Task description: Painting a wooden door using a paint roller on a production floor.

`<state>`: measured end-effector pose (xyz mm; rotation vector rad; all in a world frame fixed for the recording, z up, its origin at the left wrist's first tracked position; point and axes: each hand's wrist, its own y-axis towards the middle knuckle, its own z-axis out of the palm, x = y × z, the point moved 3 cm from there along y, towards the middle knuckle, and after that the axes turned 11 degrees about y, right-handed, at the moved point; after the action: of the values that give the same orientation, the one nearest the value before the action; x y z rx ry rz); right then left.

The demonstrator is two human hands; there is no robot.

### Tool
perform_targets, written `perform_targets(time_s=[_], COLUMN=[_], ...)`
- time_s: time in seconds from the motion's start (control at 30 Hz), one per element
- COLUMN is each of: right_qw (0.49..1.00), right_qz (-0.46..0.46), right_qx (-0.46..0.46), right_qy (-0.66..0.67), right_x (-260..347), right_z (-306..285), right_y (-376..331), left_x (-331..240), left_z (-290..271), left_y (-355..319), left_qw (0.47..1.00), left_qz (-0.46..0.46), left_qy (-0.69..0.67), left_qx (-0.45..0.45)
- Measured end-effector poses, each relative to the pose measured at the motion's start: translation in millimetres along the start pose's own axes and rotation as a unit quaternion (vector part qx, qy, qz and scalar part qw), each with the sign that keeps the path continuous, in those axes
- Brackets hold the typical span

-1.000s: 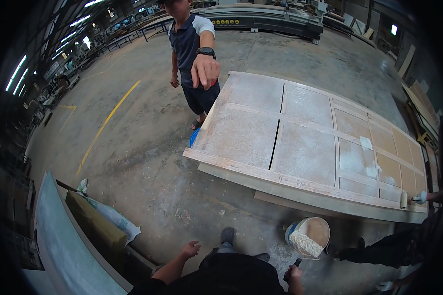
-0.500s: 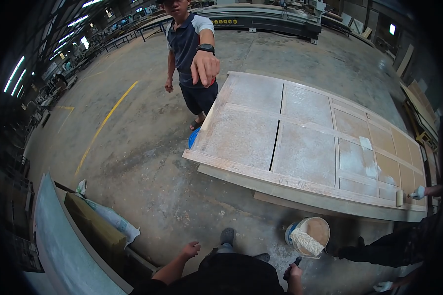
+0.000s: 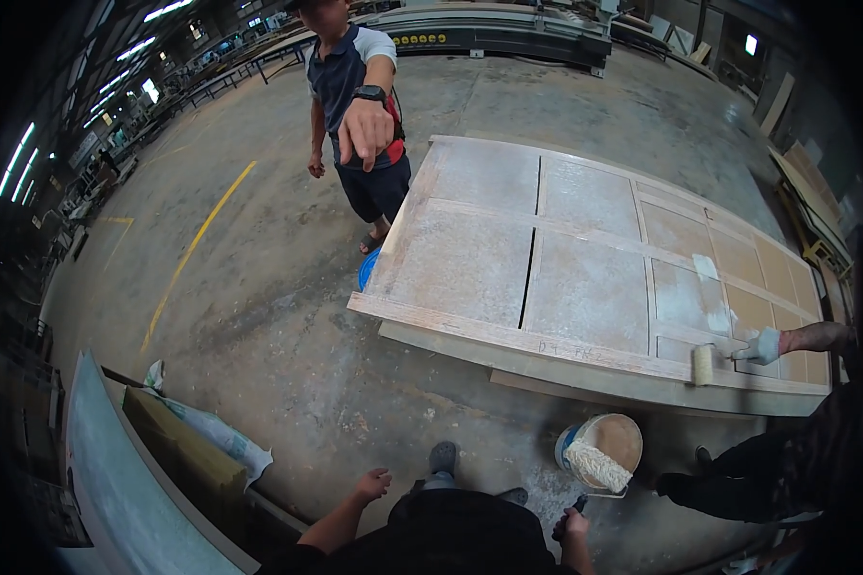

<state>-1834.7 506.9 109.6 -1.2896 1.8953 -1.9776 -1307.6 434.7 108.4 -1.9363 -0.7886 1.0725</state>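
My right hand point(image 3: 572, 525) is closed around the dark handle of a paint roller. The roller's thick, white-coated sleeve point(image 3: 599, 467) lies over the mouth of a bucket point(image 3: 631, 433) that holds a pale liquid. My left hand point(image 3: 374, 484) hangs free beside my leg, fingers loosely apart and holding nothing. Beyond the bucket lies a large framed wooden panel point(image 3: 585, 292), whitish over its left part and bare brown toward the right. On its near right edge, a co-worker's gloved hand point(image 3: 763, 346) works a second roller point(image 3: 703, 365).
Another person point(image 3: 340, 96) stands past the panel's left end, one arm stretched out and pointing downward. A blue container point(image 3: 369, 270) peeks out there. Left of me are a pale curved board point(image 3: 129, 470) and a brown block point(image 3: 182, 441). Long machinery point(image 3: 489, 34) stands at the back.
The co-worker's gloved hand and roller have moved left along the panel's near edge. The view has shifted slightly. My hands and the bucket stay about where they were.
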Motion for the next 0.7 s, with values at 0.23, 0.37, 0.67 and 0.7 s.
perform_targets(time_s=[0.23,0.37,0.67,0.7], right_qw=[1.000,1.000,0.999,0.999], right_qz=[0.015,0.018,-0.018,-0.021], right_qx=[-0.019,-0.022,-0.028,-0.031], right_qy=[-0.006,-0.005,-0.005,-0.010], right_x=[-0.4,-1.0,-2.4,-1.6], right_z=[0.8,1.5,-1.8,-2.6], right_y=[-7.9,-6.9,3.9,4.1], left_x=[0.4,0.0,0.3,0.2], left_z=[-2.3,-1.9,-0.3,-0.2], left_y=[3.1,-0.3,-2.5,-2.0], left_qw=[1.000,1.000,1.000,1.000], left_qz=[0.014,0.012,0.016,0.017], left_qy=[-0.004,0.005,0.006,0.005], left_qx=[-0.004,-0.005,-0.001,-0.002])
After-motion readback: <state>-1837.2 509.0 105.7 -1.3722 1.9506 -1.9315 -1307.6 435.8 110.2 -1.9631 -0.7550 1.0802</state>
